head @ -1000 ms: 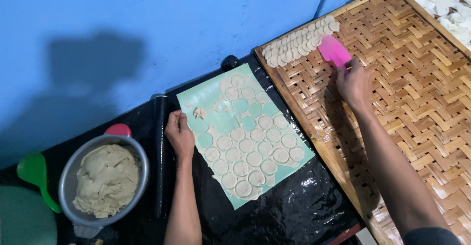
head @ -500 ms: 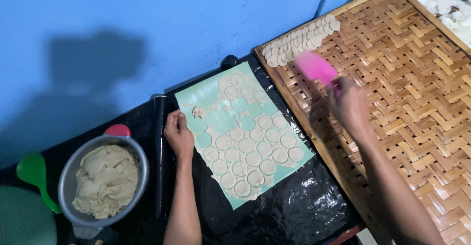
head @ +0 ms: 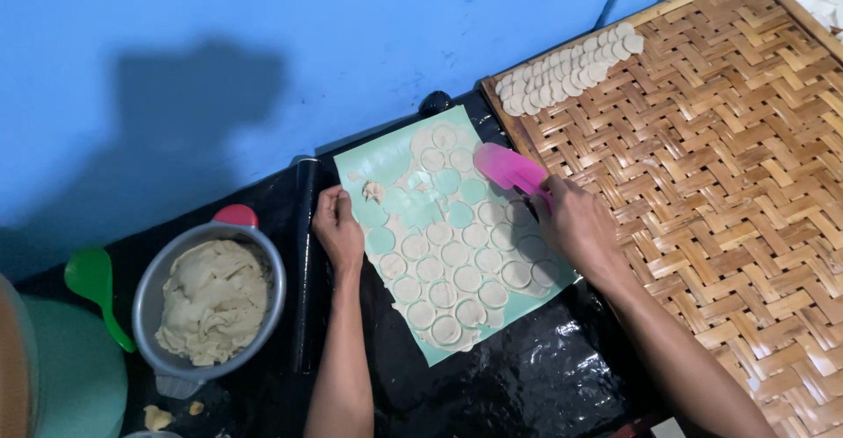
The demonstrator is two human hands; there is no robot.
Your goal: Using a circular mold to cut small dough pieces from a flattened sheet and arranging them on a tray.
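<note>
Wall: flat, painted blue (head: 263, 52), with a soft dark shadow cast on it.
Surface: covered in glossy, crinkled black plastic sheet (head: 527, 385).
Woven tray (head: 729, 183): tan bamboo strips in a herringbone weave, wooden rim, at the right of the surface.
Mat (head: 386, 153): pale green rectangle lying askew on the black sheet, carrying thin rolled dough cut into rows of round discs (head: 457, 254).
Bowl (head: 145, 302): round grey metal, heaped with lumpy beige dough.
Rolling pin (head: 303, 271): long, black, just left of the mat.
Stacked discs (head: 571, 65): overlapping row along the tray's far edge.
Right hand (head: 575, 223): closed on a smooth pink scraper (head: 509, 168), whose blade rests on the mat's upper right.
Left hand (head: 338, 227): fingers curled, pressing the mat's left edge; grips nothing.
</note>
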